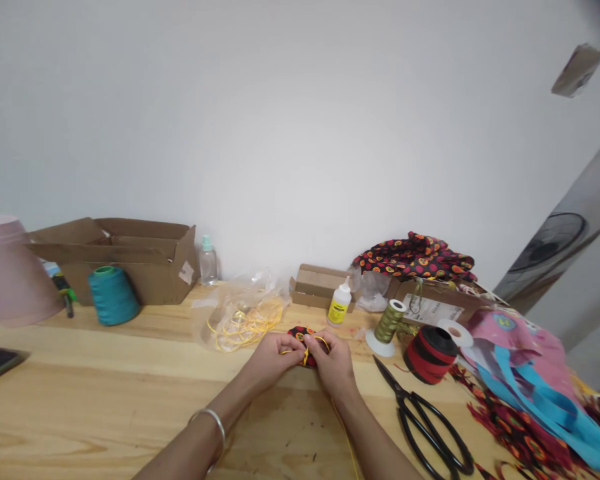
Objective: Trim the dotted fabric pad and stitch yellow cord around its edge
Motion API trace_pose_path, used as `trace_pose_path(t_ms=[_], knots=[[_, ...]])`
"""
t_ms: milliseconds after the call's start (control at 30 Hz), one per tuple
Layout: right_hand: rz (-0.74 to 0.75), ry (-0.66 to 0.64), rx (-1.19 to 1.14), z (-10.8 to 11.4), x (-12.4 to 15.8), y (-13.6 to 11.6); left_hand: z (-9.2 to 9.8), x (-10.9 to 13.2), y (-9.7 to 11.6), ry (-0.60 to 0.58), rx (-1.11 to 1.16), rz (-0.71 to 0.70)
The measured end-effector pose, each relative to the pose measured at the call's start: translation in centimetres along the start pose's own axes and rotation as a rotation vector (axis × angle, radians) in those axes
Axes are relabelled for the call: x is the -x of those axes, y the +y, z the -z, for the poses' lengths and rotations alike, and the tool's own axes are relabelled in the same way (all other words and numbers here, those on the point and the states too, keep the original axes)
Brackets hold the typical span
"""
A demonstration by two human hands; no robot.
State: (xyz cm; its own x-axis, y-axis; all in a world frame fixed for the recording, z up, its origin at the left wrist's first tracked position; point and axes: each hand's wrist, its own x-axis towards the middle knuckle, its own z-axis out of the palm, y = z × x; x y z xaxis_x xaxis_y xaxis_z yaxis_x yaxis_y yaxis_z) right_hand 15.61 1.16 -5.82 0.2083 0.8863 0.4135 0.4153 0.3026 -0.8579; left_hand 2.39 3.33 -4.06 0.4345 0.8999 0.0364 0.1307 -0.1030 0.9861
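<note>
Both hands meet at the middle of the wooden table over a small dark patterned fabric piece [300,331] with red and orange spots. Thumb and fingers of my left hand [276,357] pinch a yellow cord [307,357] at the piece's left side. My right hand [334,361] is closed on the same cord from the right, its thumb over the fabric. The cord loops between the fingertips, and a loose length runs down past my right wrist. Fingers cover much of the fabric piece.
Black scissors [423,420] lie to the right, near a red-and-black thread spool [430,355] and an olive thread spool [390,323]. Behind are a glue bottle [338,307] and a bag of yellow cord [250,317]. A teal thread cone [113,297] and cardboard box [165,270] stand left.
</note>
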Motion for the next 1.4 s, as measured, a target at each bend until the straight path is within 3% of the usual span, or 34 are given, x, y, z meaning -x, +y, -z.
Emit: trace_pose_path(t_ms=[300, 500, 900, 1200, 1400], knots=[[0.039, 0.04, 0.015, -0.1, 0.0, 0.4, 0.0, 0.0, 0.2, 0.024, -0.056, -0.019], [0.052, 0.057, 0.061, -0.1, 0.1, 0.3, 0.1, -0.4, -0.5, 0.067, 0.079, 0.044], [0.018, 0.066, 0.032, 0.2, 0.1, 0.1, 0.5, 0.0, 0.1, -0.042, 0.238, 0.111], [0.026, 0.059, 0.028, 0.1, 0.1, 0.1, 0.5, -0.4, -0.7, -0.024, 0.147, 0.062], [0.061, 0.12, 0.065, 0.1, 0.3, 0.0, 0.4, -0.2, -0.6, -0.005, 0.138, 0.056]])
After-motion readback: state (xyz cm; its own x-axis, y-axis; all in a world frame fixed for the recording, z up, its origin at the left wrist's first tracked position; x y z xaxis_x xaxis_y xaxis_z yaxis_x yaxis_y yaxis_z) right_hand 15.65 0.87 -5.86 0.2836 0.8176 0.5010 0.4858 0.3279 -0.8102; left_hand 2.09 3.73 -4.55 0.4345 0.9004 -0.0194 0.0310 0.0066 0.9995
